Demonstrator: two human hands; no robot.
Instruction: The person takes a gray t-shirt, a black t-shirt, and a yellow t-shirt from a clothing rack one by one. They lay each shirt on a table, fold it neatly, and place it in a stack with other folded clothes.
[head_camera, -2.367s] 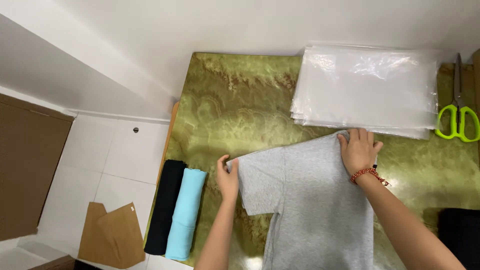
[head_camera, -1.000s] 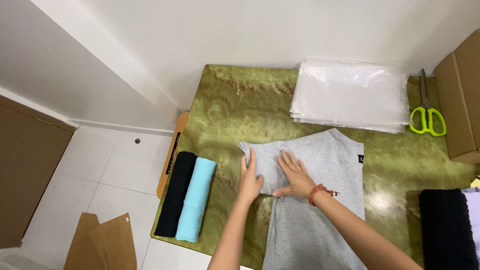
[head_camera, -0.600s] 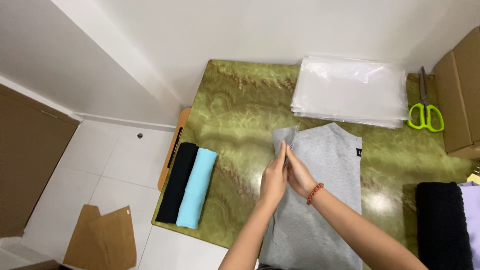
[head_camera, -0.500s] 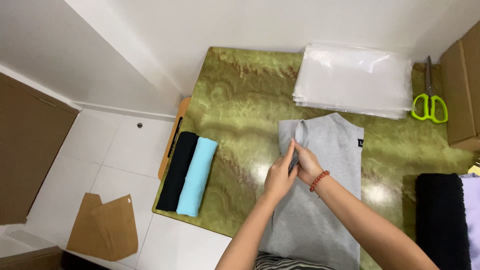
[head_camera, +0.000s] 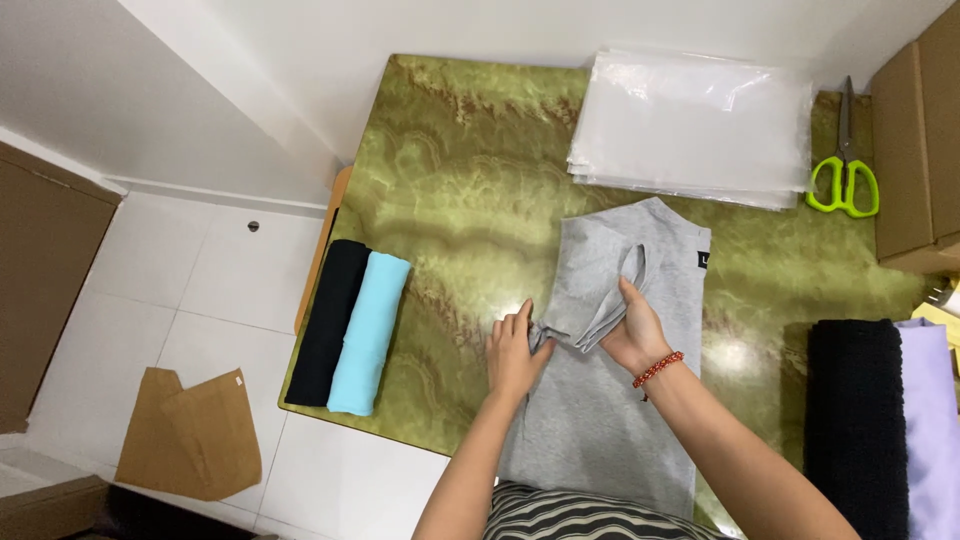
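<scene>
while the grey t-shirt (head_camera: 610, 420) lay with its left sleeve spread out wide a couple of seconds ago, that sleeve is now folded over onto the body of the shirt, so the left edge of the garment runs nearly straight. the shirt lies flat on the green marbled counter (head_camera: 450, 170), collar end toward the far side, hem end toward the person. the right hand (head_camera: 633, 333) has its grip closed on the folded sleeve fabric, thumb and fingers pinching the layer and pressing it down near the middle of the shirt. the left hand (head_camera: 515, 352) rests at the left edge of the shirt where the fold begins, fingers bent on the cloth; it looks to be pinching the corner of the fold, though how tightly cannot be told. judged from how the cloth lies, one side of the fold is made and the other side is not.

a stack of clear plastic bags (head_camera: 690, 125) sits beyond the shirt, green-handled scissors (head_camera: 843, 175) beside it. a black roll (head_camera: 328, 320) and a light blue roll (head_camera: 368, 332) of cloth lie touching at the counter's left edge.
</scene>
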